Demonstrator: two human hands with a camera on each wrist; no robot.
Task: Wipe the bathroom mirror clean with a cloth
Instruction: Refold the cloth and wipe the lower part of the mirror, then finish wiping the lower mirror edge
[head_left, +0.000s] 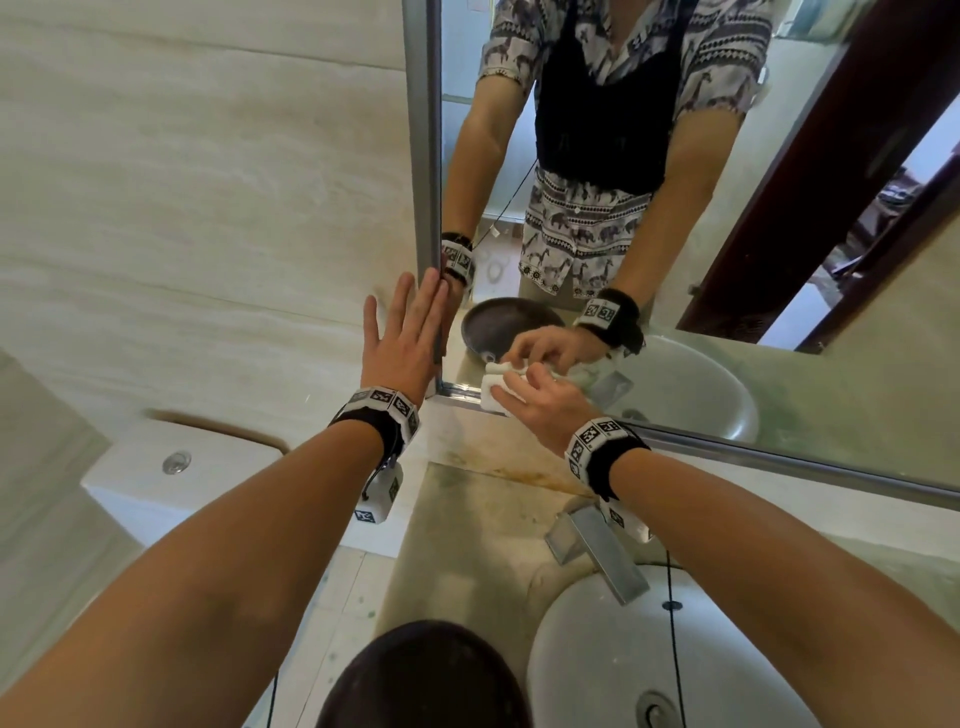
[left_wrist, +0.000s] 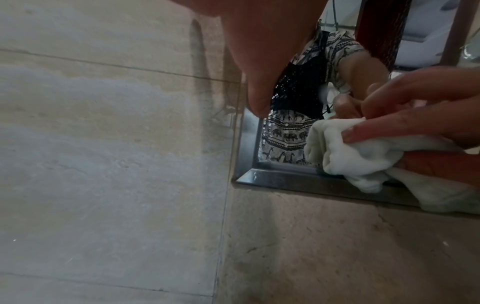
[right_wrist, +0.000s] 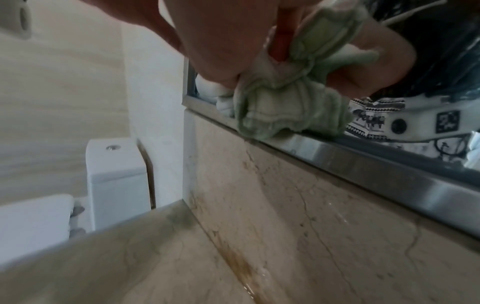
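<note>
White cloth (head_left: 496, 391), bunched in the right hand (head_left: 540, 405) grip, presses the mirror (head_left: 727, 249) lower-left corner; left hand (head_left: 402, 338) spread flat on its frame; stained marble surface (head_left: 467, 525) below.

Around the white basin (head_left: 597, 654)

A metal faucet (head_left: 605, 551) stands just behind the basin on the stained marble counter (head_left: 467, 519). A toilet cistern (head_left: 182, 467) sits well left of the basin, beyond the counter's end, against the beige tiled wall (head_left: 182, 182).
</note>
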